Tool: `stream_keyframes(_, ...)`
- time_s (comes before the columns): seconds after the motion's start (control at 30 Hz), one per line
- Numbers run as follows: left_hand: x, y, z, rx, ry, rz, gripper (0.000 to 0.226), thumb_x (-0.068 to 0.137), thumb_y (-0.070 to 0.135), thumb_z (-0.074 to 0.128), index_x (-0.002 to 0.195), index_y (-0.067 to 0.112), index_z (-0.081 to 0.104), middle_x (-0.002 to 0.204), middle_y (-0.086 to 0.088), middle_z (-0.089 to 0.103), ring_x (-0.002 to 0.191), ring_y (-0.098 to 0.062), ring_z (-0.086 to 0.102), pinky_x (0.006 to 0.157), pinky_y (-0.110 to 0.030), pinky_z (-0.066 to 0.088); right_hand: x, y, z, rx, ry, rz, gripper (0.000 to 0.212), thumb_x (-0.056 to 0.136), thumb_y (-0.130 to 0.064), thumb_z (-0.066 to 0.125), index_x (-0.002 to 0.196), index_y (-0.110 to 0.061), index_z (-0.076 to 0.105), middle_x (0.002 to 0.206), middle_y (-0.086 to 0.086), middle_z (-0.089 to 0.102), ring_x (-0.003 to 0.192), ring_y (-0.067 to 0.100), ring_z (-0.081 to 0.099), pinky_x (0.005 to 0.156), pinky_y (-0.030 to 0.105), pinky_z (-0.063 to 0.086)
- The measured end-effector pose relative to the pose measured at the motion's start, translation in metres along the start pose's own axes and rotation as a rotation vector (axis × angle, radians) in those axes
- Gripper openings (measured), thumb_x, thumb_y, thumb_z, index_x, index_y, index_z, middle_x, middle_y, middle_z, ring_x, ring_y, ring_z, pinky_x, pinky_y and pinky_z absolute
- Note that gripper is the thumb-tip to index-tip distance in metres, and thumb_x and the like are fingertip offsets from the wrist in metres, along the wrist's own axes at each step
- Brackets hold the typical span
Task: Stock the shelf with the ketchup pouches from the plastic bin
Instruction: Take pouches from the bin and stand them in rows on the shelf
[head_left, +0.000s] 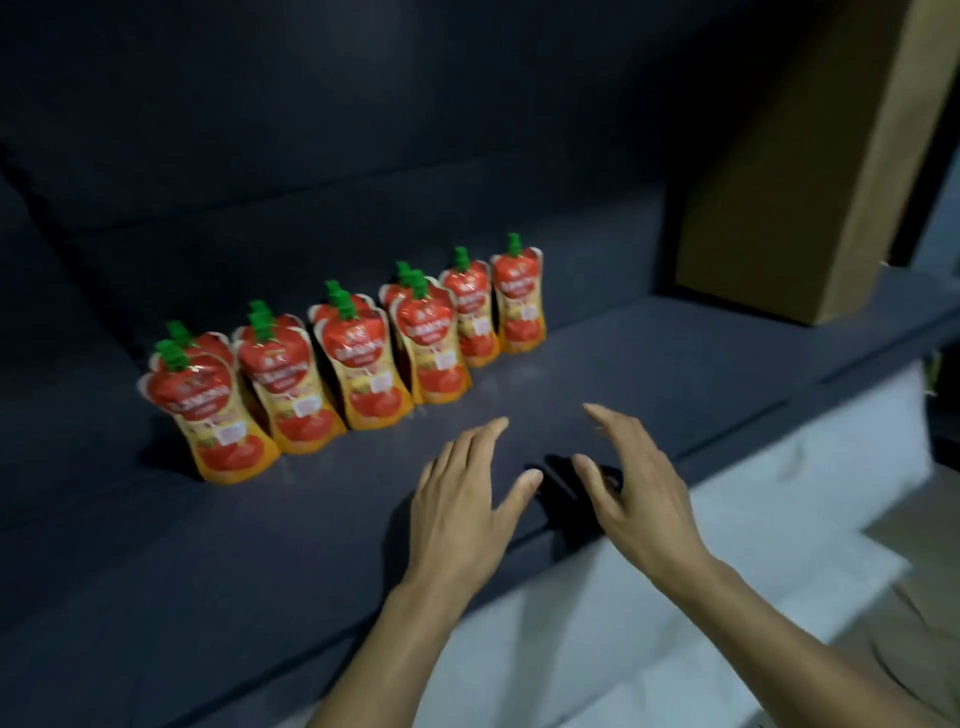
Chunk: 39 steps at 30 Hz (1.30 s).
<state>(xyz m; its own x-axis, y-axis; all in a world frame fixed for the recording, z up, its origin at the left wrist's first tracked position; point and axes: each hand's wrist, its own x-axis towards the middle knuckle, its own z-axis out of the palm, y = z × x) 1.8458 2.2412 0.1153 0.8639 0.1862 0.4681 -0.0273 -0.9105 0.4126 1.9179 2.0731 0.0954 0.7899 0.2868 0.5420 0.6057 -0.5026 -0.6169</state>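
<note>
Several ketchup pouches (358, 358), red and yellow with green caps, stand upright in a slanting row on the dark shelf (260, 545); the four stacks at the left are two deep, the two at the right stand single. My left hand (462, 499) hovers over the shelf in front of the row, fingers straight, holding nothing. My right hand (634, 478) is beside it near the shelf's front edge, fingers spread and relaxed, also holding nothing. The plastic bin is out of view.
A brown cardboard box (789, 171) stands on the shelf at the back right. The shelf's pale front face (727, 519) runs diagonally below my hands. Dark bare shelf surface lies between the pouches and the box.
</note>
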Motion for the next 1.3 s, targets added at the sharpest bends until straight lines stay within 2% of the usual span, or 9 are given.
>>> stream_keyframes(0.17,-0.041,0.064,0.053,-0.112,-0.16,0.081,0.058,0.09,0.062,0.043,0.141,0.034,0.041,0.134,0.017,0.052,0.123,-0.006,0.049,0.098,-0.034,0.044,-0.078,0.034,-0.057,-0.085,0.108,0.089,0.045,0.093,-0.029,0.057,0.136,-0.03,0.042,0.123,-0.011,0.057,0.106,0.009,0.057,0.077,0.03,0.051)
stream_keyframes(0.23,-0.052,0.092,0.078,-0.115,-0.251,0.11,0.054,0.092,0.057,0.046,0.141,0.035,0.038,0.136,0.018,0.05,0.124,-0.006,0.048,0.098,-0.032,0.043,-0.109,0.056,-0.082,-0.125,0.084,0.188,0.045,0.094,-0.033,0.054,0.137,-0.032,0.04,0.125,-0.012,0.055,0.109,0.009,0.056,0.08,0.032,0.051)
stream_keyframes(0.33,-0.071,0.143,0.117,-0.081,-0.409,0.182,0.054,0.094,0.056,0.045,0.143,0.034,0.035,0.141,0.017,0.047,0.126,-0.007,0.047,0.099,-0.031,0.042,-0.159,0.097,-0.128,-0.169,0.005,0.381,0.049,0.094,-0.04,0.05,0.141,-0.034,0.034,0.136,-0.01,0.049,0.12,0.012,0.05,0.093,0.038,0.047)
stream_keyframes(0.43,-0.095,0.205,0.156,-0.084,-0.557,0.232,0.055,0.094,0.055,0.046,0.143,0.032,0.035,0.144,0.013,0.044,0.128,-0.01,0.046,0.101,-0.033,0.041,-0.213,0.134,-0.186,-0.233,-0.074,0.554,0.054,0.094,-0.04,0.051,0.143,-0.029,0.032,0.142,-0.004,0.045,0.127,0.016,0.045,0.1,0.036,0.042)
stream_keyframes(0.63,-0.172,0.338,0.234,-0.169,-0.735,0.307,0.055,0.093,0.053,0.051,0.141,0.029,0.04,0.142,0.009,0.049,0.126,-0.012,0.05,0.099,-0.032,0.043,-0.328,0.198,-0.313,-0.245,-0.095,0.794,0.051,0.094,-0.038,0.053,0.141,-0.025,0.039,0.142,0.0,0.047,0.129,0.016,0.045,0.105,0.038,0.04)
stream_keyframes(0.83,-0.255,0.457,0.309,-0.303,-0.977,0.317,0.05,0.09,0.046,0.06,0.135,0.027,0.048,0.127,0.009,0.056,0.114,-0.014,0.056,0.095,-0.035,0.047,-0.445,0.262,-0.414,-0.214,-0.001,1.064,0.037,0.093,-0.03,0.054,0.129,-0.022,0.051,0.132,0.003,0.056,0.119,0.021,0.054,0.098,0.044,0.046)
stream_keyframes(0.97,-0.278,0.507,0.351,-0.328,-1.114,0.304,0.048,0.088,0.047,0.061,0.132,0.033,0.049,0.125,0.011,0.059,0.109,-0.011,0.058,0.094,-0.035,0.05,-0.487,0.303,-0.451,-0.18,0.049,1.19,0.036,0.092,-0.027,0.057,0.127,-0.017,0.056,0.128,0.001,0.06,0.115,0.016,0.057,0.097,0.035,0.048)
stream_keyframes(1.07,-0.276,0.534,0.389,-0.31,-1.182,0.293,0.049,0.088,0.044,0.061,0.134,0.031,0.049,0.123,0.009,0.06,0.105,-0.011,0.059,0.092,-0.033,0.051,-0.505,0.339,-0.47,-0.128,0.087,1.274,0.033,0.093,-0.02,0.058,0.125,-0.014,0.059,0.124,0.003,0.062,0.112,0.017,0.058,0.095,0.032,0.047)
stream_keyframes(1.3,-0.251,0.583,0.516,-0.289,-1.296,0.232,0.042,0.09,0.035,0.065,0.128,0.021,0.055,0.117,0.0,0.062,0.094,-0.012,0.059,0.086,-0.03,0.051,-0.524,0.449,-0.494,-0.059,0.114,1.435,0.024,0.092,-0.02,0.06,0.115,-0.014,0.064,0.116,0.003,0.066,0.107,0.021,0.061,0.095,0.042,0.049)
